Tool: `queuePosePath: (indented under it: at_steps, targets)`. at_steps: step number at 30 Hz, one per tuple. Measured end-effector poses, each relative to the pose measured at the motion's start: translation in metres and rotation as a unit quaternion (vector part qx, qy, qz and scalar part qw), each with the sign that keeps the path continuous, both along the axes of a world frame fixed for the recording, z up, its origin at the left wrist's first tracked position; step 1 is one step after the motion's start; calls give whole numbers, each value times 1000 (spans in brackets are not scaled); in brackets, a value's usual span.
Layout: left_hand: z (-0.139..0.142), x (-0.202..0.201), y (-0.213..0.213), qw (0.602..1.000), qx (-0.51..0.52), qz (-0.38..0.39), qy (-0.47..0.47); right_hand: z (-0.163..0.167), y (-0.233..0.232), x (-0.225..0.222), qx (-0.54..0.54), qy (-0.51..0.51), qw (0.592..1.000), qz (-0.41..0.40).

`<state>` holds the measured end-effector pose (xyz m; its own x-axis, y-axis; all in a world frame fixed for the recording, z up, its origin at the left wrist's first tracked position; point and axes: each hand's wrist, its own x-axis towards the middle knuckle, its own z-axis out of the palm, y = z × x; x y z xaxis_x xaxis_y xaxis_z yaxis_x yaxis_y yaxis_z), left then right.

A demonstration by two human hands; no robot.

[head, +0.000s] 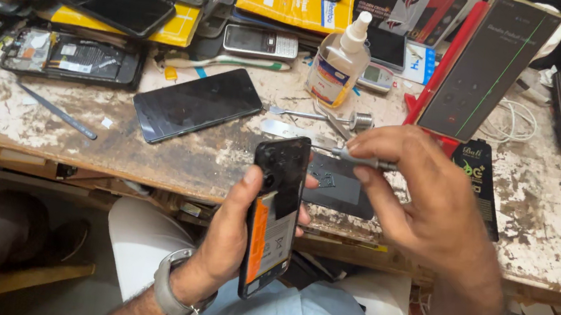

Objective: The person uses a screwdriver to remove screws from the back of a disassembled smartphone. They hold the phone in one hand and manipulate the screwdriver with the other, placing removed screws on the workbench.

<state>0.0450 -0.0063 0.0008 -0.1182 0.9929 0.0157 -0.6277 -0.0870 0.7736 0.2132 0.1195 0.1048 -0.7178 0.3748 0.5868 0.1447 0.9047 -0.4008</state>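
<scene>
The left hand (230, 233) clamps an opened phone (275, 213) upright by its edges, thumb on the near side, fingertips curling round the far one, above the lap and just in front of the bench edge (153, 164). The right hand (423, 202) pinches a slim metal screwdriver (354, 158) between thumb and fingers, its tip meeting the phone's upper end. One phone is in hand: a glossy black shell with its back off, showing one battery with an orange strip along its side. A grey watch (170, 293) circles the left wrist.

On the bench, whose white paint is chipped down to bare wood, lie at least three more handsets: a flat black slab (195, 104) face up, a gutted one (70, 56) with its circuitry showing, and a small silver keypad phone (260, 41). One clear plastic bottle (338, 62) with a white nozzle stands behind the hands. One pair of steel tweezers (313, 115) lies beside it, and one thin grey pry tool (57, 111) farther left. A tall dark screen (488, 65), crossed by one green line, leans against a red stand. A coil of white cable (520, 121) sits at its right.
</scene>
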Motion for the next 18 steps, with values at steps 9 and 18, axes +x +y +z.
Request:
queuePosePath:
  at_steps: [9, 18]
  targets:
    - [17, -7, 16, 988, 47, 53, -139, -51, -26, -4, -33, 264, 962, -56]
    - [34, 23, 24, 983, 45, 94, -153, -99, -47, -36, 59, 315, 946, 52]
